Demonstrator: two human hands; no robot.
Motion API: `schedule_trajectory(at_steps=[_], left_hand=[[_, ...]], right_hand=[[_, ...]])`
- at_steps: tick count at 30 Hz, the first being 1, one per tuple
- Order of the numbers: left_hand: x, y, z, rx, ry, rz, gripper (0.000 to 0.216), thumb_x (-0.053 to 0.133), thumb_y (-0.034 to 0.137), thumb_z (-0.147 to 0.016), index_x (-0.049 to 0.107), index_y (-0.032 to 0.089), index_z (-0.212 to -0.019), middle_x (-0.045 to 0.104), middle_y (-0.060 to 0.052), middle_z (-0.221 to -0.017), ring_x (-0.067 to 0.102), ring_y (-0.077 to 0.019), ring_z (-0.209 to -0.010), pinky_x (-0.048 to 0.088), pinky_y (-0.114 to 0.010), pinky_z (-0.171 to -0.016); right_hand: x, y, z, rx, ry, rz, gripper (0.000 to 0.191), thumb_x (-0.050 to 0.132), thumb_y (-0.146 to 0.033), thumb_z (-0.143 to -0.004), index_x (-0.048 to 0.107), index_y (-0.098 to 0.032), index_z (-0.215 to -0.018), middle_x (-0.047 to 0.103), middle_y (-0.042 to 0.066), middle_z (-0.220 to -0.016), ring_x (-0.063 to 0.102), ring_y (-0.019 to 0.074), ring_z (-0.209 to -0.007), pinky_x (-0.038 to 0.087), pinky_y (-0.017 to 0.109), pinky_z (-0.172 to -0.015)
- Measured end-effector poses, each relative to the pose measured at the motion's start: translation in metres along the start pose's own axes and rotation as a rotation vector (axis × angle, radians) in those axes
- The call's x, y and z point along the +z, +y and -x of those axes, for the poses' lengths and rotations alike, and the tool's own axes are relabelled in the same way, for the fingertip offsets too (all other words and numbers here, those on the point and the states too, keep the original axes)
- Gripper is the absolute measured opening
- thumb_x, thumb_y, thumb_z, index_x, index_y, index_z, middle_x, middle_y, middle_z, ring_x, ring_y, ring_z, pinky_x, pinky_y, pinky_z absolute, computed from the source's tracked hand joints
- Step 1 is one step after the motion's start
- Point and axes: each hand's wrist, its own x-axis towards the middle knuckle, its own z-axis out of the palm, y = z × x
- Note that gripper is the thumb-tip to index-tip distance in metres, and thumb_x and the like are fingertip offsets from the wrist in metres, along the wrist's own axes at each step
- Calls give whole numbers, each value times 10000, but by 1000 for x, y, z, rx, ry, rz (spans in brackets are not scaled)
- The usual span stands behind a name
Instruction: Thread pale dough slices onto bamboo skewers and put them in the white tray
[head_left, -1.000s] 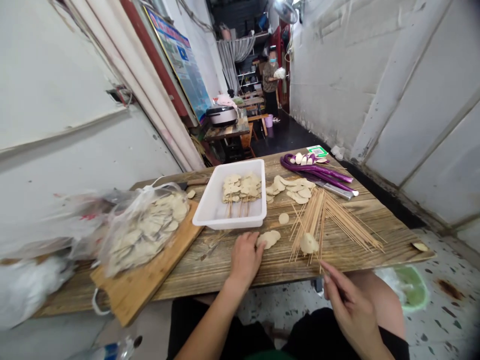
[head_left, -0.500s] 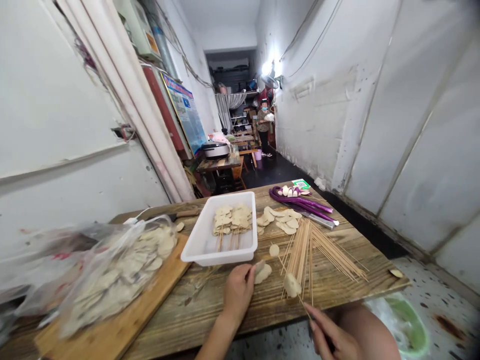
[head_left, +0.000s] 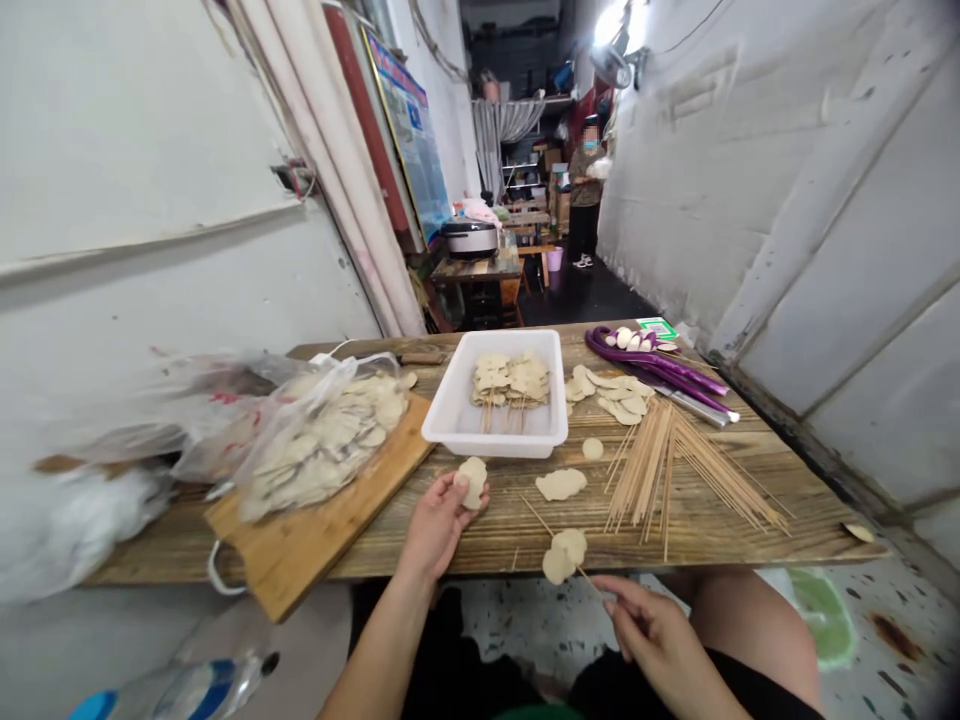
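Note:
My left hand (head_left: 444, 518) pinches a thin pale slice (head_left: 472, 483) just in front of the white plastic tray (head_left: 450, 435). In my right hand (head_left: 651, 622) is the lower end of a bamboo skewer (head_left: 535, 514), with threaded pale slices (head_left: 564, 556) on it near the table's front edge. The skewer's bare tip points up and to the left. A loose oblong slice (head_left: 561, 485) and a small round one (head_left: 592, 449) lie between my hands and the tray. Inside the tray sit filled skewers of slices (head_left: 510, 381).
Bare skewers (head_left: 651, 470) fan out at right, near loose slices (head_left: 616, 393), purple eggplants (head_left: 645, 360) and a knife (head_left: 694, 406). At left, a plastic bag of slices (head_left: 330, 440) rests on a cutting board (head_left: 300, 560). A person (head_left: 587, 190) stands far back.
My left hand has lifted a slice off the table and moved left with it. More slice area now shows on the skewer in my right hand. The camera view has tilted down.

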Motion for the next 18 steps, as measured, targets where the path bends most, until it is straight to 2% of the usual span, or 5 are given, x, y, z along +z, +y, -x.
schedule_trajectory(at_steps=[4, 6, 8, 13, 18], left_hand=[[-10, -19, 4, 399, 86, -535, 254, 572, 276, -790, 612, 173, -1019, 682, -91, -999, 640, -218, -924, 491, -449, -881], [-13, -29, 6, 633, -51, -840, 229, 494, 186, -818, 647, 200, -988, 667, -88, -1067, 601, -225, -1024, 445, -459, -947], [-15, -34, 10, 739, -231, -1039, 314, 439, 100, -802, 650, 211, -1008, 618, -91, -1174, 544, -228, -1120, 411, -458, -986], [-19, -21, 28, 586, -319, -1203, 647, 501, 68, -672, 457, 217, -1300, 397, -94, -1402, 395, -256, -1255, 336, -441, -1042], [-11, -11, 25, 441, -12, -1233, 275, 521, 239, -783, 622, 175, -1032, 597, -98, -996, 525, -249, -974, 386, -433, -920]], right_hand=[[-6, 8, -9, 27, 91, 13, 390, 467, -387, -858, 636, -120, -1086, 472, -50, -488, 444, 118, -429, 370, 213, -439], [-10, 7, -11, 23, 137, 30, 407, 486, -407, -848, 634, -118, -1094, 495, -37, -521, 443, 117, -450, 363, 209, -441], [-10, 1, -10, 20, 142, 45, 415, 485, -416, -854, 627, -126, -1115, 503, -32, -539, 445, 116, -466, 363, 205, -446], [-7, -13, 1, 29, 0, 137, 423, 433, -412, -893, 609, -143, -1168, 471, -44, -488, 475, 124, -465, 378, 207, -468], [-11, -10, 11, 29, -86, 190, 418, 456, -445, -876, 649, -181, -1137, 518, -28, -463, 505, 129, -426, 394, 203, -439]])
